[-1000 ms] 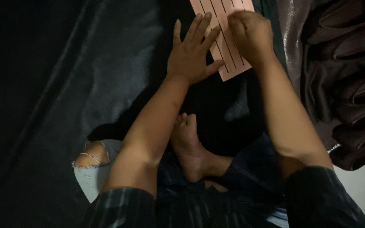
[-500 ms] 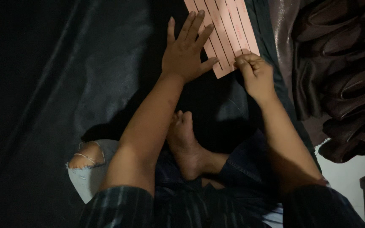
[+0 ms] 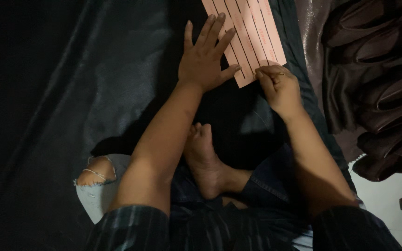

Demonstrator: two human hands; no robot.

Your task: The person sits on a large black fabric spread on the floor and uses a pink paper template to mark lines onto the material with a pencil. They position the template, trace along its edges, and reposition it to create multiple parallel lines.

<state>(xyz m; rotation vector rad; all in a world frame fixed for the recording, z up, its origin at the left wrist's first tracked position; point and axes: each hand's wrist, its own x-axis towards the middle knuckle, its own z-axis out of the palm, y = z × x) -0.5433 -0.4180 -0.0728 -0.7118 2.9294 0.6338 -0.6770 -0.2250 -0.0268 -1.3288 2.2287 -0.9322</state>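
A pink card [image 3: 252, 32] with dark lengthwise stripes lies on black shiny fabric [image 3: 94, 93] in front of me. My left hand [image 3: 205, 58] lies flat with fingers spread on the card's left side, pressing it down. My right hand [image 3: 280, 88] is at the card's near right corner, fingers pinched on a thin needle [image 3: 275, 74] that points at the card's edge. A fine thread seems to trail from it, but it is too faint to be sure.
I sit cross-legged; my bare foot [image 3: 205, 158] and torn-jeans knee [image 3: 94, 181] are below the hands. Dark brown pleated fabric [image 3: 373, 79] is piled at the right. A strip of pale floor [image 3: 387, 195] shows at the lower right.
My right hand has drawn back from the top of the card toward me to its near right corner. The left hand stays flat on the card.
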